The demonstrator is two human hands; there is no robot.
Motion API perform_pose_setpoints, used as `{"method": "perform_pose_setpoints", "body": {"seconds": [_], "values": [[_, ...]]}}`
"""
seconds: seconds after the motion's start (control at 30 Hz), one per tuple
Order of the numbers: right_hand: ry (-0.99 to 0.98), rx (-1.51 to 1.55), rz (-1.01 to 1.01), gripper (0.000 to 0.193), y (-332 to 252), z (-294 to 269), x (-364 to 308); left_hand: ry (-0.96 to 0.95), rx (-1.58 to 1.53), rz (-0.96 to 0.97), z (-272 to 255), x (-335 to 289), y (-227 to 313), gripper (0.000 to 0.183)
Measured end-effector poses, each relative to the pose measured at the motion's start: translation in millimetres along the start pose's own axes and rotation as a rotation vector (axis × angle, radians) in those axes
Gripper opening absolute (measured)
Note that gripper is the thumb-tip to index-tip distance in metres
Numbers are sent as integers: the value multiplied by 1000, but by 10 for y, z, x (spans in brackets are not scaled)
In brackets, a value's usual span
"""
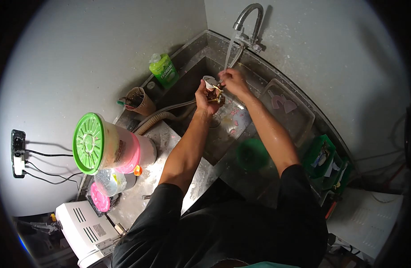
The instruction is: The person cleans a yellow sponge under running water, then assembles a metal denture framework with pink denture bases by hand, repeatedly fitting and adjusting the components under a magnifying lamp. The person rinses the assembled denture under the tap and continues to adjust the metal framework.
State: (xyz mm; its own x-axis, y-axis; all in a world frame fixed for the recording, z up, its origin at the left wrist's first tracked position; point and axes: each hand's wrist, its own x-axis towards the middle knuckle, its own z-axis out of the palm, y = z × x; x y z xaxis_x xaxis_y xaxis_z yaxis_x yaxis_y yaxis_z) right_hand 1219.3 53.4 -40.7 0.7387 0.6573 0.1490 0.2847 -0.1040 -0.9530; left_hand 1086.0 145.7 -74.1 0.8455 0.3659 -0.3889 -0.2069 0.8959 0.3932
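Observation:
Over the metal sink (192, 68), my left hand (203, 99) is closed round what looks like a brass articulator (219, 95) with a white plaster-like piece (209, 81) on it. Close against its right side is my right hand (233, 82), fingers curled and slightly blurred; whatever they hold is hidden. A thin stream of water (229, 52) runs from the curved tap (259, 20) down to the right hand. Pink scraps (234, 123) are scattered on the wet sink floor below my hands.
Left of the sink stand a green pouch (164, 71), a cup of tools (145, 106), a ribbed hose (152, 121) and a green-lidded bucket (88, 143). To the right are a clear tray (306, 127), a green bowl (250, 154) and a green caddy (316, 154).

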Motion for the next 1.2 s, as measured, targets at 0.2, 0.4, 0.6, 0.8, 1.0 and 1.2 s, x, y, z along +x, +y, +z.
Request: {"method": "perform_pose_setpoints", "body": {"seconds": [0.2,0.4,0.6,0.8,1.0,1.2], "values": [[20,489,336,16,-281,-29,21,-154,71,24,202,181,-108,47],[-220,375,14,16,-787,110,-395,-428,-81,49,-183,563,-199,48],[-113,-296,-652,12,-753,389,-822,-529,29,289,-529,554,-168,45],[509,-637,-441,20,-608,-377,-334,180,-29,-66,-302,-35,-330,40],[567,-671,-392,38,-158,-1012,428,192,49,6,-589,-249,-265,31],[554,-793,-193,25,-99,-1311,763,32,89,20,-579,-655,29,36]]}}
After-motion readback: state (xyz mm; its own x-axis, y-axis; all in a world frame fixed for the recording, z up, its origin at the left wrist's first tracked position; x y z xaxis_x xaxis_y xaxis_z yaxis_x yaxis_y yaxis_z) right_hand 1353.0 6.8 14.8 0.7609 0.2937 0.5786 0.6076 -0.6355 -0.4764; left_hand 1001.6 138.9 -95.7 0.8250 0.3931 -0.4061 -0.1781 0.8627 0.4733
